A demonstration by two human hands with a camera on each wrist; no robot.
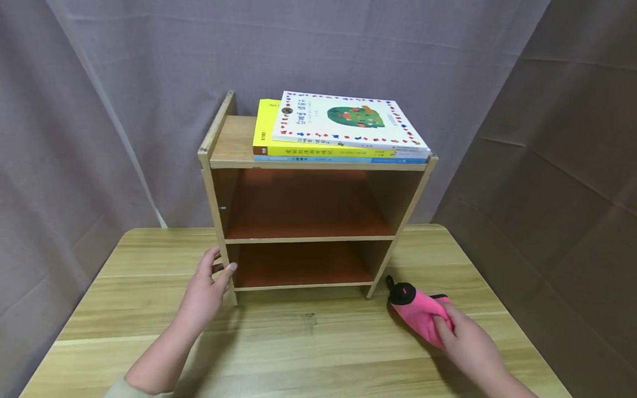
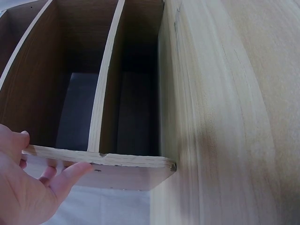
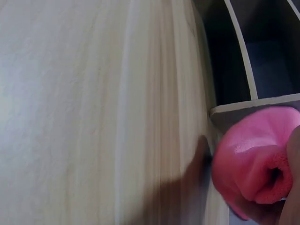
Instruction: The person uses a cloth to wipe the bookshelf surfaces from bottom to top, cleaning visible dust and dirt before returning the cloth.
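Left hand (image 1: 203, 293) grips a light-brown wooden bookshelf (image 1: 308, 240) by its side edge, seemingly steadying it; right hand (image 1: 470, 340) clutches a soft pink, black-trimmed cloth (image 1: 419, 316).

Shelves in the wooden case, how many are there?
3: the top shelf, under the books; the middle shelf, below it; and the bottom shelf, just above the table.
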